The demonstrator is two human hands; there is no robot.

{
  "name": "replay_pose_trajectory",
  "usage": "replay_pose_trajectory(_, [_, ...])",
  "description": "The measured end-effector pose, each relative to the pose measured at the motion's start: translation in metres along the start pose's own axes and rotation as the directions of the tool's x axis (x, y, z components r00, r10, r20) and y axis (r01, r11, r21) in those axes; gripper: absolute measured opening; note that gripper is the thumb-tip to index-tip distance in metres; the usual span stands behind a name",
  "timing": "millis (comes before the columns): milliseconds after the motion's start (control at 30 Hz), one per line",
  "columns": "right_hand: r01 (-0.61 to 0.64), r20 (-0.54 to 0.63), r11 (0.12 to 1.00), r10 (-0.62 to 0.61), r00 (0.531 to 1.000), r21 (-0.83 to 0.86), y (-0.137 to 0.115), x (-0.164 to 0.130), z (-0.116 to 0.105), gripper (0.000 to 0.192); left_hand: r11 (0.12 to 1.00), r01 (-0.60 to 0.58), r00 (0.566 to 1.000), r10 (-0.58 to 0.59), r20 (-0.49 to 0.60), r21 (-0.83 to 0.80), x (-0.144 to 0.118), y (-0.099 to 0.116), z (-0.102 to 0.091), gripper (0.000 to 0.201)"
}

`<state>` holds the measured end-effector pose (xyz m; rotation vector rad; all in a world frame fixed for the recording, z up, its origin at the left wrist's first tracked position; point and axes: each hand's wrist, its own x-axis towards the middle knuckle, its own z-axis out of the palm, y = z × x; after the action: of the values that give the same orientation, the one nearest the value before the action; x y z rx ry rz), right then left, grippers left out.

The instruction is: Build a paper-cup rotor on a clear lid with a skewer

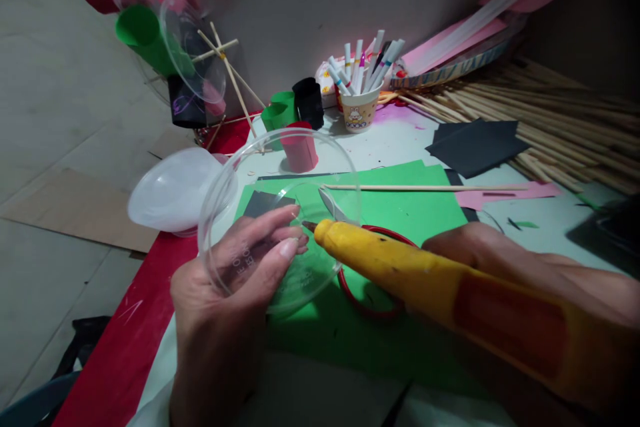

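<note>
The glue gun (450, 293) lies with its long axis running from about 4 o'clock up to 10 o'clock, its nozzle tip close beside the fingertips of the left hand (235, 280), which sits at about 9 o'clock from that tip. The left hand is curled narrowly around the lower rim of a clear plastic lid (280, 213), thumb on the near face and fingers (280, 233) folded across it, holding the lid tilted up off the worktop (395, 140) so that its open round faces the camera. The nozzle meets the lid's surface just beside those fingertips; whether it actually touches the plastic cannot be told. The right hand (500, 260) is closed round the gun's body, wrist low and forearm coming in from 3 o'clock, mostly hidden behind the yellow housing. Beneath both hands lies a green paper sheet (415, 213) with red-handled scissors (370, 293) on it, partly covered by the gun. A thin wooden stick (425, 187) lies across the sheet at 12 o'clock from the nozzle, and a paper cup of markers (357, 107) stands farther back.
</note>
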<state>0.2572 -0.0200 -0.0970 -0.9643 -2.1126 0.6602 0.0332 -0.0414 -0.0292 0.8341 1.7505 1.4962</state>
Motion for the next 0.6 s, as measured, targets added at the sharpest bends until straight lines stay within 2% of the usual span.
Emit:
replay_pose_trajectory(100, [0.012, 0.002, 0.996, -0.012, 1.0, -0.089, -0.014, 0.011, -0.008, 0.062, 1.0, 0.008, 1.0, -0.008, -0.003, -0.027, 0.001, 0.0, 0.001, 0.018])
replay_pose_trajectory(167, [0.011, 0.039, 0.996, -0.008, 0.999, -0.09, -0.02, 0.014, -0.011, 0.052, 0.999, -0.001, 1.0, 0.001, -0.001, -0.033, 0.001, -0.001, 0.002, 0.018])
replay_pose_trajectory(333, [0.018, 0.133, 0.994, -0.033, 0.991, 0.109, -0.029, 0.024, -0.014, 0.01, 0.999, -0.005, 1.0, 0.004, -0.008, -0.037, 0.001, -0.002, 0.003, 0.018])
replay_pose_trajectory(433, [0.085, 0.125, 0.987, -0.103, 0.987, 0.138, -0.032, 0.031, -0.013, 0.007, 1.0, 0.023, 1.0, -0.023, 0.001, -0.014, 0.003, -0.005, -0.001, 0.018])
replay_pose_trajectory(533, [0.141, 0.113, 0.989, -0.147, 0.983, 0.051, -0.034, 0.035, -0.013, 0.002, 0.998, 0.061, 0.998, -0.061, -0.002, 0.011, 0.005, -0.011, -0.007, 0.027])
replay_pose_trajectory(600, [0.15, 0.107, 0.989, -0.149, 0.983, -0.003, -0.036, 0.036, -0.014, 0.01, 0.998, 0.06, 0.998, -0.061, 0.022, 0.025, 0.008, -0.014, -0.011, 0.032])
